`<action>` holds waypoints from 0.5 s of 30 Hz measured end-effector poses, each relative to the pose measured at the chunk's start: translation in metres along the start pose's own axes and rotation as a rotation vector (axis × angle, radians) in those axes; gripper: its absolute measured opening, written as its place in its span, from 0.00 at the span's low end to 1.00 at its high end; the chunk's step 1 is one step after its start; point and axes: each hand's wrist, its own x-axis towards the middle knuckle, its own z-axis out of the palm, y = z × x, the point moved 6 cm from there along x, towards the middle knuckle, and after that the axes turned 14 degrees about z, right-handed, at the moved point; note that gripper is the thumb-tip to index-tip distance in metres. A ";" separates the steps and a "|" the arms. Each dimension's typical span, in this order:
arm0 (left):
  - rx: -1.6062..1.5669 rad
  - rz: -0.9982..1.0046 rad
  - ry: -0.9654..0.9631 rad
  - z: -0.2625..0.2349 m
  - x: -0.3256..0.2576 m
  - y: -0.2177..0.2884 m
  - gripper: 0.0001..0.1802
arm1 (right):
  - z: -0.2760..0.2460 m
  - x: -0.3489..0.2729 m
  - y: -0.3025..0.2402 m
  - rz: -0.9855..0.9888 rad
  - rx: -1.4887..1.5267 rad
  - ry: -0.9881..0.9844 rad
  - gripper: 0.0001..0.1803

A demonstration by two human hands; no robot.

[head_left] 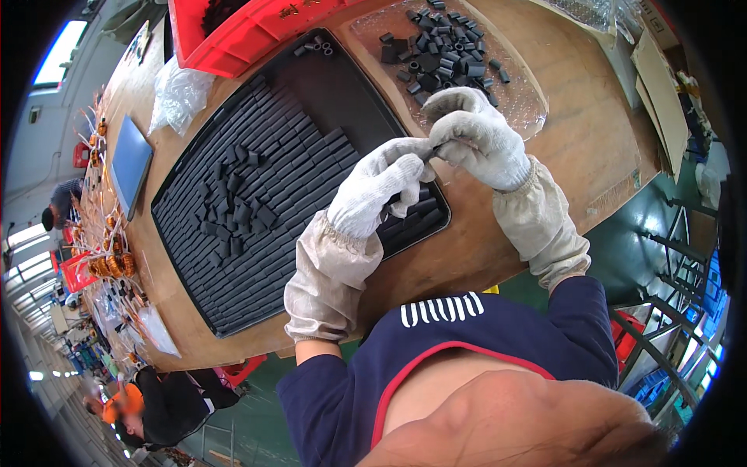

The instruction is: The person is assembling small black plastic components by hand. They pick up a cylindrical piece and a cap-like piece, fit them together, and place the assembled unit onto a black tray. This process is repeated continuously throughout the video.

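In white knit gloves and pale sleeve covers, both my hands meet over the right side of a black tray. My left hand and my right hand pinch a small black piece between their fingertips. Its exact shape is mostly hidden by the gloves. Dark bits also show under the curled fingers of my left hand, too covered to name. Tight rows of short black cylinders fill much of the tray, with a loose heap of the same cylinders on top.
A pile of black hollow cylinders lies on bubble wrap beyond my right hand. Behind the tray stands a red bin. Left of it are a clear plastic bag, a blue-grey panel and copper-wound coils. Cardboard stands far right.
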 end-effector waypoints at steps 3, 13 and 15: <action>0.103 0.013 0.026 -0.003 0.000 0.000 0.19 | 0.001 0.001 -0.007 -0.107 -0.087 -0.017 0.15; 0.131 0.176 0.222 -0.028 0.003 0.004 0.17 | -0.024 0.009 0.018 -0.079 -0.614 0.439 0.14; 0.138 0.189 0.237 -0.030 0.003 0.003 0.17 | -0.018 0.009 0.018 -0.090 -0.662 0.400 0.16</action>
